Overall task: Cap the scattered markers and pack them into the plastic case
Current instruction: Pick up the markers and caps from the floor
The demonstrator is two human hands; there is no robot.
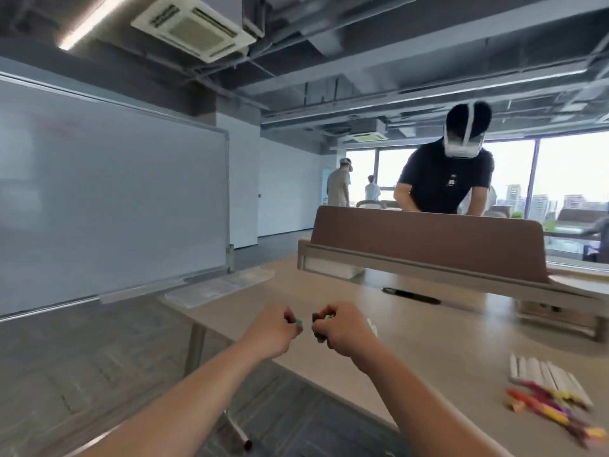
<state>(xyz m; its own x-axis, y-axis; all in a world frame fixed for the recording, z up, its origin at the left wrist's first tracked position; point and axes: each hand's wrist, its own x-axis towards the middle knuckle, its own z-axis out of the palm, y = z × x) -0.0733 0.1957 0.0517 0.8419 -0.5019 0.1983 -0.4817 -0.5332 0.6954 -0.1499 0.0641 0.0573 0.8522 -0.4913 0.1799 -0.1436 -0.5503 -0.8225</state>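
Plastic case (217, 288), clear, seen laid flat at counter's (428, 338) far left corner. Left grip (275, 328) curled, small green piece (298, 322) pinched at fingertips; blurred, cap or not cannot be told. Just beside, right grip (342, 328) closed round dark marker (319, 319), the two pieces held slightly apart. Loose markers (553, 397) heaped at counter's right, well apart from case.

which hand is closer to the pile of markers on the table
Right. The right hand, gripping a marker, is left of the pile of markers; the left hand, pinching a green cap, is even farther left.
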